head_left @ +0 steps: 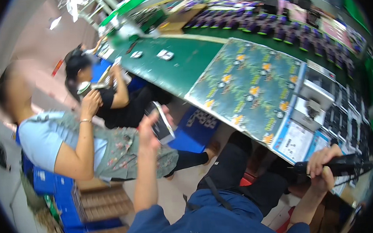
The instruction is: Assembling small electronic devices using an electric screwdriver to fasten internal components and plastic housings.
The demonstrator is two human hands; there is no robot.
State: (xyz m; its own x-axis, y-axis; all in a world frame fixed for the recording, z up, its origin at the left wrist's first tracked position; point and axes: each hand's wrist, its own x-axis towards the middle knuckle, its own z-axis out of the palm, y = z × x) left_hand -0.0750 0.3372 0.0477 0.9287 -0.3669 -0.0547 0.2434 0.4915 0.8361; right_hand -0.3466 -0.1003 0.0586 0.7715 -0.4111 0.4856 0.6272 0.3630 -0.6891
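Note:
Raised off the left side of the table, my left hand (148,134) is closed around a flat rectangular device (163,127). Its face is dark and its edges are pale; I cannot make out its exact kind. Over at the right, by the table's near edge, my right hand (322,165) wraps around a long black tool (347,165). The tool lies roughly level, with a narrow end pointing left. Just beyond that hand are printed blue-and-white sheets (291,144) and an open white box (311,107) with a small metal part inside.
A patterned mat (245,84) covers part of the green table (187,66). Purple-and-black parts (271,26) line its far side; dark parts (346,114) crowd the right. A person in light blue (54,143) stands at left, near another seated person (102,87). Blue crates (67,202) hold cardboard.

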